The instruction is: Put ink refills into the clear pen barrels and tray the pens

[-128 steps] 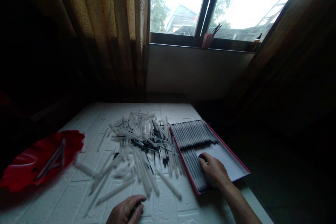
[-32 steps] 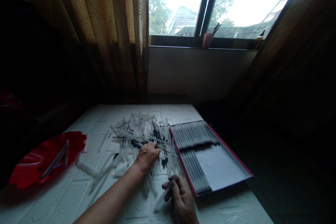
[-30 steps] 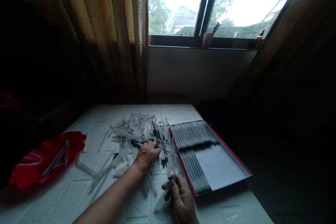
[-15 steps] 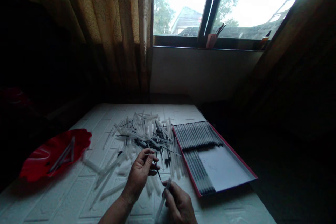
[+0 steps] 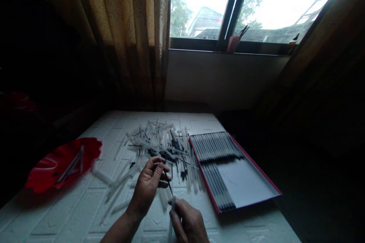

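Note:
My left hand (image 5: 148, 184) pinches a thin dark pen refill (image 5: 169, 186) that slants down to the right. Closed around a clear pen barrel (image 5: 171, 220), my right hand (image 5: 190, 218) keeps it nearly upright near the table's front edge. The refill's lower tip meets the barrel's top end; I cannot tell whether it is inside. Behind my hands spreads a loose pile of clear barrels and dark parts (image 5: 159, 142). On the right lies a shallow red-edged box (image 5: 245, 182), where assembled-looking pens (image 5: 215, 146) stand in rows side by side.
A red scalloped dish (image 5: 40, 176) with a few clear pieces sits at the left. The white brick-patterned table (image 5: 65, 212) ends at the wall under a window. On the sill stands a pink cup (image 5: 233, 44) with sticks; a curtain (image 5: 119, 15) hangs at left.
My right hand has shifted left and turned the barrel more upright, its top now at the refill's tip. My left hand has moved slightly left. The view has shifted a little.

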Motion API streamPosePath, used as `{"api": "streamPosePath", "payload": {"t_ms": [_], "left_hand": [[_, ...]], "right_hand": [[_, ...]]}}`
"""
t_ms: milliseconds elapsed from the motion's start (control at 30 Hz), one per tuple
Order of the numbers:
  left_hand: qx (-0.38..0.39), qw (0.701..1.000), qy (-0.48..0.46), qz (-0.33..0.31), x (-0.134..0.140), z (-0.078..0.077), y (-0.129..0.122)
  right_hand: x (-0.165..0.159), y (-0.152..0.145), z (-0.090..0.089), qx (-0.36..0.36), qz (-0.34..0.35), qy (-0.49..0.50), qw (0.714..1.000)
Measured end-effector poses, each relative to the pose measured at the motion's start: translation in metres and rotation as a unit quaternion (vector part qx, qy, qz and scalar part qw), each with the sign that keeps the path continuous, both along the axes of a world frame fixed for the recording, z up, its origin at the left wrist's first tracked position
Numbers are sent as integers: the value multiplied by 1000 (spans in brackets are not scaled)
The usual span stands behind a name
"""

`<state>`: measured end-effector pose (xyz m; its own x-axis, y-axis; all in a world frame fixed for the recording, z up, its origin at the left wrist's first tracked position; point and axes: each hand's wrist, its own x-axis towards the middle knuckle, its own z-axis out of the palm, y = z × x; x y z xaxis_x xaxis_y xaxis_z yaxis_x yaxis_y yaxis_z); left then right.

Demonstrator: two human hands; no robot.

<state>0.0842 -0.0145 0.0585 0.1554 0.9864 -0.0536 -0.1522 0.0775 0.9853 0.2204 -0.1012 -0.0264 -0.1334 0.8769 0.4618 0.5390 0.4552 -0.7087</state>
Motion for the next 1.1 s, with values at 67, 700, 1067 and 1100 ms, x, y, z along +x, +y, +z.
{"api": "streamPosePath", "payload": {"t_ms": [67, 700, 1067, 1100], "left_hand": [[1, 1000, 2, -4, 1, 0, -1], [166, 968, 153, -113, -4, 10, -14], [264, 904, 310, -133, -6, -10, -23], [256, 899, 329, -136, -7, -14, -20]], "right_hand": [[-1, 0, 1, 3, -2, -3, 1000], [-9, 1, 32, 77, -37, -95, 992], [22, 6, 35, 106, -101, -76, 986], [25, 5, 31, 108, -112, -82, 984]]}}
